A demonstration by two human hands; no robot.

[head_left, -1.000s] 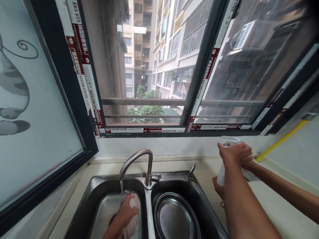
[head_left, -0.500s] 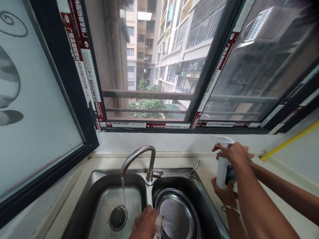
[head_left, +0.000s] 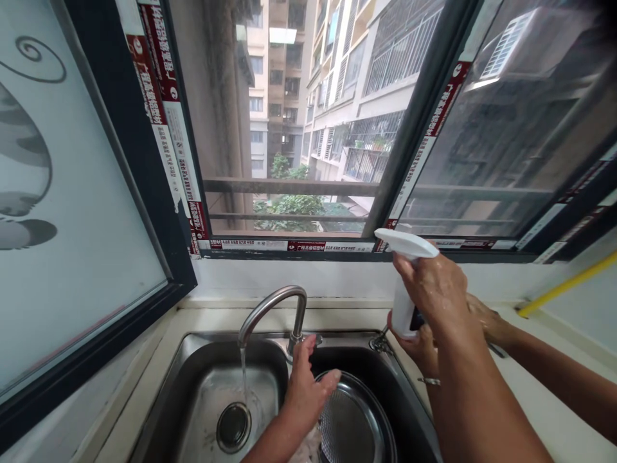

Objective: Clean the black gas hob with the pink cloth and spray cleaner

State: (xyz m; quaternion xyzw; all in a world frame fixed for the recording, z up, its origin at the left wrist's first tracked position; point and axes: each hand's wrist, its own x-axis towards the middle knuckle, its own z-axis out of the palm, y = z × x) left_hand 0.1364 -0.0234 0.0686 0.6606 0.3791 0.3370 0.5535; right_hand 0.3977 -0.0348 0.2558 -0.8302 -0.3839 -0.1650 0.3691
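Observation:
My left hand [head_left: 308, 382] is open over the sink divider, its thumb spread from the fingers. Its fingertips overlap the lever of the metal faucet [head_left: 272, 299]; whether they touch it I cannot tell. Water runs from the spout into the left basin [head_left: 205, 379]. My right hand [head_left: 436, 280] grips a white spray bottle [head_left: 402, 302] just below its spray head. Another person's hand [head_left: 421, 347], with a bracelet at the wrist, holds the bottle's lower part. A second hand [head_left: 484, 318] of that person is partly hidden behind my right hand.
A round metal pan [head_left: 354, 418] with a textured bottom lies in the right basin. Behind the sink stands a dark-framed window [head_left: 289, 254]. A frosted pane [head_left: 87, 193] is at the left. A yellow pipe [head_left: 569, 283] runs along the right wall.
My left hand has risen from the basins to the faucet lever; the whitish thing it held is no longer in it. The spray bottle has moved left and up in view.

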